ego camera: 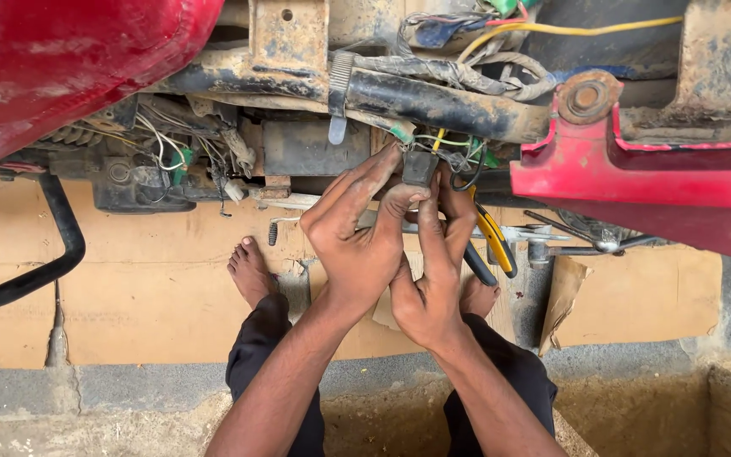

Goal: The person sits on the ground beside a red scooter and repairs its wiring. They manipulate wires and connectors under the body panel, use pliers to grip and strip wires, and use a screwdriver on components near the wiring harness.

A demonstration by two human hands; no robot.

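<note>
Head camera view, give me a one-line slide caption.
Both hands, left hand and right hand, grip a small black connector on the wiring beneath a red motorcycle frame.

Flattened brown cardboard (154,288) covers the floor; a grey concrete strip (129,385) runs nearer, with bare sandy ground (662,415) at near right. Daylight, even.

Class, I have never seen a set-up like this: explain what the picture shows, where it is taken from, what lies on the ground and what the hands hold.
This is one picture from a camera on a person's head, looking down. Both bare hands, left hand and right hand, pinch a small black connector on the wiring of a red motorcycle with its panels off. Yellow-handled pliers sit by the right hand; whether it holds them is unclear. Flattened cardboard covers the ground, where the person's bare foot rests.
</note>
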